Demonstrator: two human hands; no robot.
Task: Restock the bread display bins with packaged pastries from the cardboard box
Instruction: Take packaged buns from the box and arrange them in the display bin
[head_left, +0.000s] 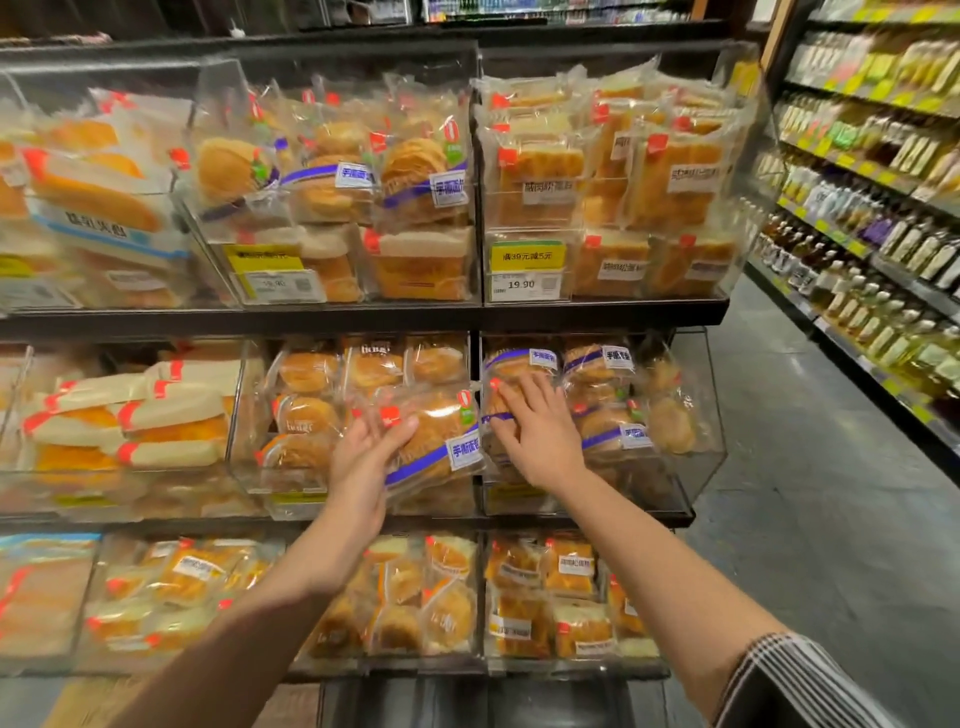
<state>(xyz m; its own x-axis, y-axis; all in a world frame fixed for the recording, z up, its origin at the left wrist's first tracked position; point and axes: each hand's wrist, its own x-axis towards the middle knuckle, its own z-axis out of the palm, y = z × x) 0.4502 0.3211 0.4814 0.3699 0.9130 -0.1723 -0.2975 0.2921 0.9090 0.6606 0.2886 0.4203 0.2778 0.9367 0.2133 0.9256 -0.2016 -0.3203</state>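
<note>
- The left hand (366, 457) holds a clear-wrapped pastry packet (434, 441) at the middle of the frame, thumb over its upper left edge and fingers behind it; the packet has a blue band, a white label and a red tag.
- That packet sits tilted at the front of the middle-shelf bin (249, 467), which is stacked with round bun packets (306, 415).
- The right hand (535, 431) lies flat with spread, straight fingers pressing on the blue-banded packets (602, 410) in the neighbouring clear bin (701, 431), right of centre; it grasps nothing.
- A striped sleeve (800, 686) shows at the lower right corner.
- Upper shelf: more clear bins of wrapped bread, with a yellow price tag (527, 270) reading 19.90 on the front of the right one.
- Lower shelf: bins of smaller wrapped pastries (447, 597) under the forearms.
- Left side of the frame: bins of long sandwich-like loaves (171, 421) with red tags.
- Far right of the frame: an aisle floor (810, 493) and shelving of bottles (883, 249).
- The cardboard box cannot be made out with certainty.
</note>
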